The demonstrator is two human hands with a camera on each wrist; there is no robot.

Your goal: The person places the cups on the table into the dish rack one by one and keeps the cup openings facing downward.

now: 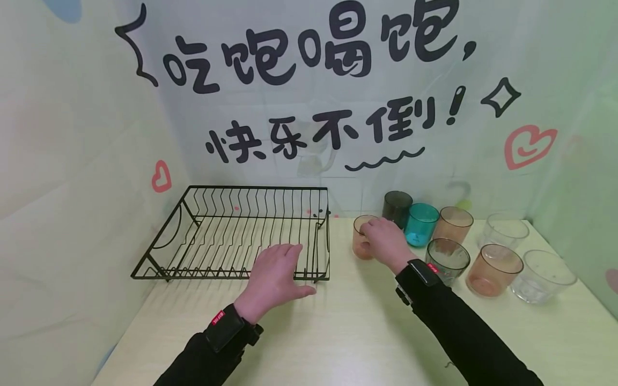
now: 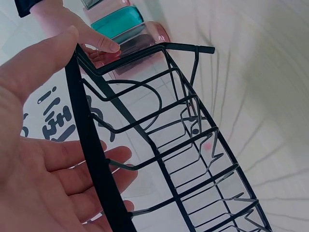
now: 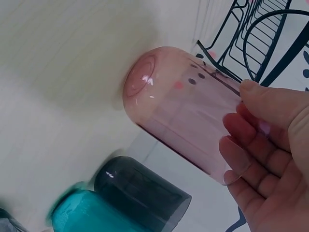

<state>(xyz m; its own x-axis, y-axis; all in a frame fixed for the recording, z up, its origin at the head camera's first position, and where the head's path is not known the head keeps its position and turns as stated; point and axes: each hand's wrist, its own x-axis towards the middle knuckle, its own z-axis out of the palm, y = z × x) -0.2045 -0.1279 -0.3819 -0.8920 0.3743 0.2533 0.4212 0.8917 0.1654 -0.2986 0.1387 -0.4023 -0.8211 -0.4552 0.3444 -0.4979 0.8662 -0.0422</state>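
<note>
My right hand (image 1: 388, 242) pinches the rim of a pinkish-amber drinking glass (image 3: 174, 108), thumb on one side and fingers on the other. The glass stands upright at the table's back, just right of a black wire dish rack (image 1: 260, 218). In the head view my left hand (image 1: 272, 279) is over the rack's front edge near its right corner, thumb spread apart from the fingers. Its fingers (image 2: 72, 176) are relaxed behind the rack's flat black rim in the left wrist view; whether they touch it I cannot tell.
Right of the held glass stand a dark grey glass (image 1: 397, 208), a teal glass (image 1: 421, 225) and several other amber, grey and clear glasses. A printed cloth (image 1: 289, 96) hangs behind the pale wooden table (image 1: 333, 332), with more cloth at both sides.
</note>
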